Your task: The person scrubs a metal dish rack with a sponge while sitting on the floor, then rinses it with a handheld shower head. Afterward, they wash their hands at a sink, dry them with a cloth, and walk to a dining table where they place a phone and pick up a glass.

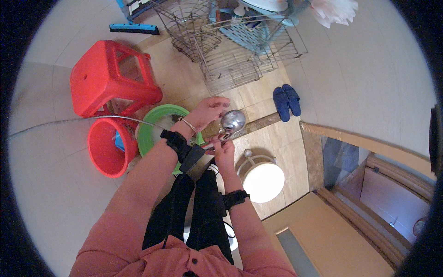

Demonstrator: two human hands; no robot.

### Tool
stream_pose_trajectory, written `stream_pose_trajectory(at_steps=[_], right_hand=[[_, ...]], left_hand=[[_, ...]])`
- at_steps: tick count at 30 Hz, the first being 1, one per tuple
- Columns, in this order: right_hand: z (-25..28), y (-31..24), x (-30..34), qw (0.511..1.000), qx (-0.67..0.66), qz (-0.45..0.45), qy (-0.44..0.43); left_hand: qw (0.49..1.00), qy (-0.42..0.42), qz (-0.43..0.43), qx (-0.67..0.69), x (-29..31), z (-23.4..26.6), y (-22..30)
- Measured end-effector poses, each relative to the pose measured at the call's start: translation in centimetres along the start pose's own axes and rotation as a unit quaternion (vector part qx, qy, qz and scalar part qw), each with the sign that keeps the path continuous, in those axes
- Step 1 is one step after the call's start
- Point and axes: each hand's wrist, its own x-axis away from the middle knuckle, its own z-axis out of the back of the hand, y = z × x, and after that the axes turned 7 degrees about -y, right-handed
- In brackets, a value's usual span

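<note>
My right hand (224, 154) is closed around the handle of a chrome shower head (233, 121), low in front of my knees. Its rounded shiny back faces up, and what look like water drops show beside it. Just left of the shower head, my left hand (210, 112) reaches over the rim of a green basin (159, 110), fingers stretched out and seemingly holding nothing. A thin metal hose (92, 118) runs in from the left and passes behind my left wrist. Pale, cloudy contents show in the basin, partly hidden by my left forearm.
Left of the basin stand a red bucket (107, 157) with something blue inside and a red plastic stool (94, 83). Wire racks (230, 64) lie ahead. Dark blue slippers (286, 102) sit by the right wall, and a white-topped round stool (264, 182) is right of my knees.
</note>
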Motion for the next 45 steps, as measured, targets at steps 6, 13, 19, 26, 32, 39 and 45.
stream_pose_trajectory(at_steps=[6, 13, 19, 26, 32, 39, 45], right_hand=[[-1.0, -0.7, 0.4, 0.997, 0.069, 0.010, -0.033], [-0.4, -4.6, -2.4, 0.997, 0.022, 0.078, 0.005], [-2.6, -7.5, -2.4, 0.994, 0.073, 0.077, 0.016], [-6.2, -9.4, -1.8, 0.973, 0.171, 0.154, -0.006], [-7.1, -12.0, -2.7, 0.977, 0.135, 0.165, -0.024], [-7.6, -14.3, -8.8, 0.997, -0.052, 0.054, -0.035], [-8.4, -15.4, -11.6, 0.955, -0.229, -0.048, -0.182]], left_hand=[[0.997, -0.053, 0.004, -0.063, 0.0, 0.4, 1.4], [0.989, 0.019, -0.060, -0.133, 1.7, 0.8, 1.1], [0.939, -0.040, -0.117, -0.321, 6.4, 0.6, 0.5], [0.847, 0.088, -0.114, -0.511, 9.3, -0.1, 0.2], [0.889, 0.110, -0.199, -0.397, 12.4, 1.4, 2.1], [0.915, 0.065, -0.170, -0.361, 14.2, 4.1, 4.9], [0.914, 0.040, -0.221, -0.339, 16.4, 5.2, 5.2]])
